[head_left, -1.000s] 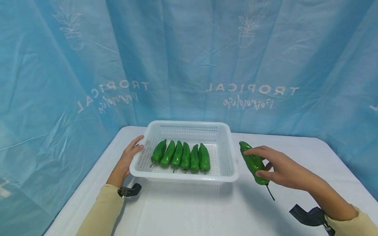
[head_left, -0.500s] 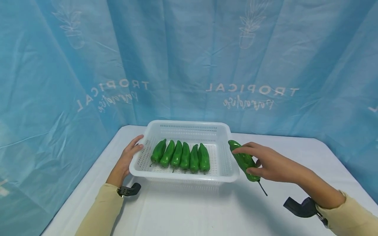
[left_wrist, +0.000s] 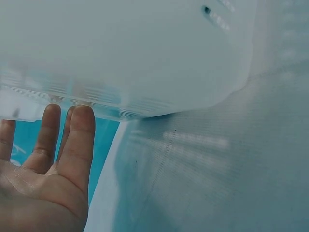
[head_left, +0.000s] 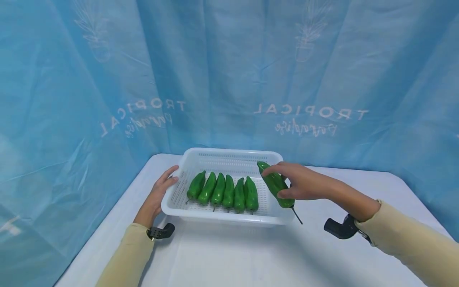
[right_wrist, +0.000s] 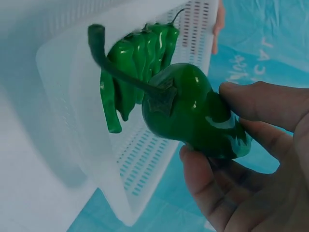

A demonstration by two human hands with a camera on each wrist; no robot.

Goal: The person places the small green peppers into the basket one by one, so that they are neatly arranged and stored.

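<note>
A glossy green chili pepper [head_left: 274, 184] with a long stem is pinched between the thumb and fingers of my right hand [head_left: 305, 181]. It is tilted, above the right side of a white perforated plastic basket [head_left: 222, 216]. In the right wrist view the held pepper [right_wrist: 183, 108] points its stem toward the camera. Several similar peppers [head_left: 228, 192] lie side by side on the basket floor, stems toward me. At the basket's left side, my left hand [head_left: 157, 196] touches the rim; in the left wrist view its fingers [left_wrist: 79, 140] look fairly straight against the basket wall.
The basket rests on a table with a white cloth [head_left: 222, 255]. Blue printed curtains [head_left: 233, 79] hang close behind the table and along its left side. Each wrist carries a black strap with a camera mount [head_left: 161, 232].
My right hand has carried the pepper leftward and slightly up, from beside the basket to above its right side. My left hand stays at the basket's left rim.
</note>
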